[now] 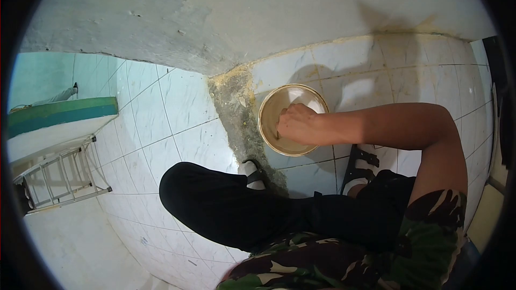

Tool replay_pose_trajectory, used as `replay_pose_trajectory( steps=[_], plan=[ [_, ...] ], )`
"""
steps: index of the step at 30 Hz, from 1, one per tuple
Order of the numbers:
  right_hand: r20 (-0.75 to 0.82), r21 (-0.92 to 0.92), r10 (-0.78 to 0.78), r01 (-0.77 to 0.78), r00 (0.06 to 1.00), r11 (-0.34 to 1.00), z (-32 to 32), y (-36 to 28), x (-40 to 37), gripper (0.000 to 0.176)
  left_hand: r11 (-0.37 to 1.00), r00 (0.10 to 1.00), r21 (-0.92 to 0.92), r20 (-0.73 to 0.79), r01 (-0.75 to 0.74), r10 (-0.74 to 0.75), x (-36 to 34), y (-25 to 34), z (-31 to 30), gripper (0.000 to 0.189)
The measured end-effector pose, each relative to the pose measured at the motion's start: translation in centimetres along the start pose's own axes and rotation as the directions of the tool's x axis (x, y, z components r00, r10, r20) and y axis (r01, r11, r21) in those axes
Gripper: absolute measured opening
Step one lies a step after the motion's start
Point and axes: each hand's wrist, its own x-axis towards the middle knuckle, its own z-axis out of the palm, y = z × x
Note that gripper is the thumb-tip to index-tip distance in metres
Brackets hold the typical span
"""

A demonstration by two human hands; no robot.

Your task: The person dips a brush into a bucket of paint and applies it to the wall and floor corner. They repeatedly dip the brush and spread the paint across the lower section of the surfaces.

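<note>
Near: knee (215,204) in black trousers, sandal (361,161) on the tiled floor (177,113). Right hand (297,123) knuckles up, fingers curled down inside the bowl (293,95); cannot tell what they pinch. Left hand out of view. Bowl sits on the floor, near the wall (269,11) base. Probably light, stiff, slick inside; hold by rim. No writing readable.

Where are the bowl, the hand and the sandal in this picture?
bowl (287,95), head view, inner wall by the far rim
right hand (297,124), head view, back of the hand
sandal (363,157), head view, black strap
</note>
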Motion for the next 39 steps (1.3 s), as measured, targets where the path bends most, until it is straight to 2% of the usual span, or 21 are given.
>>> replay_pose_trajectory(
  steps=[2,5,7,10,14,19,23,29,34,39],
  plan=[
    [-0.014,-0.024,-0.018,0.017,1.000,1.000,-0.1,0.0,0.0,0.010,1.000,1.000,-0.021,0.002,-0.002,0.002,-0.3,-0.7,0.7,0.038],
    [0.029,0.064,0.014,-0.015,0.999,0.998,-0.3,-0.1,-0.2,0.011,0.998,1.000,-0.058,0.013,-0.016,0.016,0.2,-1.7,2.1,0.038],
    [-0.121,0.083,-0.016,0.026,0.993,0.996,0.1,0.1,-0.4,0.012,0.996,0.999,-0.082,0.023,-0.037,0.039,1.2,-1.8,3.0,0.038],
    [-0.093,0.085,0.012,-0.004,0.996,0.996,0.5,0.3,0.1,0.006,0.993,0.999,-0.108,0.030,-0.041,0.044,1.0,-2.5,3.8,0.038],
    [-0.060,0.113,-0.015,0.021,0.998,0.993,-0.2,0.5,-0.1,0.010,0.990,0.998,-0.135,0.041,-0.034,0.040,0.2,-3.7,4.8,0.039],
    [-0.187,-0.018,-0.017,0.013,0.982,1.000,0.9,0.5,-0.4,0.006,0.986,0.997,-0.160,0.065,-0.040,0.051,0.4,-4.1,5.8,0.039],
    [-0.079,0.059,-0.001,0.006,0.997,0.998,0.4,0.9,-0.3,0.006,0.987,0.996,-0.155,0.071,-0.036,0.048,-0.6,-4.2,5.2,0.039],
    [-0.109,0.052,-0.014,0.020,0.994,0.998,1.6,1.4,-0.3,0.005,0.985,0.997,-0.168,0.068,-0.037,0.049,-2.8,-2.9,6.4,0.040],
    [-0.093,-0.073,-0.052,0.046,0.994,0.996,0.9,1.3,-1.4,0.004,0.980,0.998,-0.197,0.045,-0.037,0.047,-5.5,-0.8,10.6,0.040],
    [-0.104,-0.120,-0.137,0.125,0.985,0.985,0.6,1.8,-2.6,0.005,0.976,0.997,-0.211,0.044,-0.049,0.059,-6.7,2.3,15.6,0.041]
  ],
)
